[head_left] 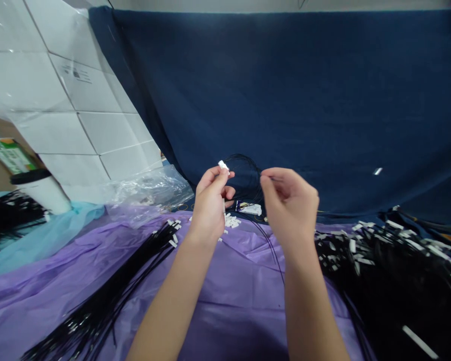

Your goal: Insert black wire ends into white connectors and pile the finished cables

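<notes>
A small white connector (223, 165) is pinched between the thumb and finger of my left hand (209, 205), raised above the purple sheet. Thin black wires (252, 161) arc from it across to my right hand (292, 206), whose thumb and fingers are closed on them. Some wire ends hang down between my forearms. Below the hands lies a small heap of loose white connectors (231, 220). What sits inside the right fist is hidden.
Bundles of black wires with white ends lie on the left (124, 276) and right (383, 281) of the purple sheet (240, 286). A lidded white cup (45, 193) stands far left by white boxes (26, 80). A dark blue cloth (285, 100) hangs behind.
</notes>
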### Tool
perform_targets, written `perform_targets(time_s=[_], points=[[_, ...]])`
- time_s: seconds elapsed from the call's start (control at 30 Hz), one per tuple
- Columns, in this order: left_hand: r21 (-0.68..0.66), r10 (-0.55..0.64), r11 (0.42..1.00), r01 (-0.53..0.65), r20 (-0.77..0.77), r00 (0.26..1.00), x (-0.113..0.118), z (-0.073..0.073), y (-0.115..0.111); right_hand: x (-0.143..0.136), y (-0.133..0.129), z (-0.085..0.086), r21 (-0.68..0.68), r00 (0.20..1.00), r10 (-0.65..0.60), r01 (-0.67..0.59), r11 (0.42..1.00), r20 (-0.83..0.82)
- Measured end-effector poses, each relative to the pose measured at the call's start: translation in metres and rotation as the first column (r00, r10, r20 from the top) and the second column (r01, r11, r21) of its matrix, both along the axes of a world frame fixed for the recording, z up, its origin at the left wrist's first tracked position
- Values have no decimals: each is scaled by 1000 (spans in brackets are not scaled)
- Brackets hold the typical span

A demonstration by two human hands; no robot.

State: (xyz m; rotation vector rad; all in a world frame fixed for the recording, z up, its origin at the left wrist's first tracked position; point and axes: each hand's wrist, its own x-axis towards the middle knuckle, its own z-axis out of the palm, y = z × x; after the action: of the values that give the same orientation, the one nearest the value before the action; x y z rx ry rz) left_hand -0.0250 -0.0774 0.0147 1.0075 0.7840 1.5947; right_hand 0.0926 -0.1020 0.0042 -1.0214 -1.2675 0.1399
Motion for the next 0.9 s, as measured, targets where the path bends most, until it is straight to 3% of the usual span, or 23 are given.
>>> perform_targets(time_s=[0.1, 0.2, 0.3, 0.43, 0.5, 0.73, 0.9], points=[[3, -11, 1000, 11, -8, 1000, -2, 2, -1, 17, 5, 2, 156, 954, 29, 19, 988, -298], [1, -29, 1000, 29, -3, 1000, -3, 3, -2, 35, 2, 6, 222, 865, 70, 49, 974, -497], [-3, -45, 999, 45, -10, 999, -2, 2, -3, 47, -3, 10, 244, 792, 200, -66, 967, -577], [19, -18, 1000, 19, -46, 999, -1, 2, -3, 48, -5, 9, 88, 827, 347, -345, 934, -443], [28, -15, 999, 17, -54, 998, 0, 2, -3, 43, -5, 7, -31, 867, 371, -403, 915, -332], [52, -50, 997, 52, -46, 998, -1, 2, -4, 32, -13, 8, -138, 965, 262, -261, 955, -9], [75, -88, 993, 90, -40, 995, -1, 1, -3, 30, -25, 13, -223, 939, 237, -183, 958, 248]])
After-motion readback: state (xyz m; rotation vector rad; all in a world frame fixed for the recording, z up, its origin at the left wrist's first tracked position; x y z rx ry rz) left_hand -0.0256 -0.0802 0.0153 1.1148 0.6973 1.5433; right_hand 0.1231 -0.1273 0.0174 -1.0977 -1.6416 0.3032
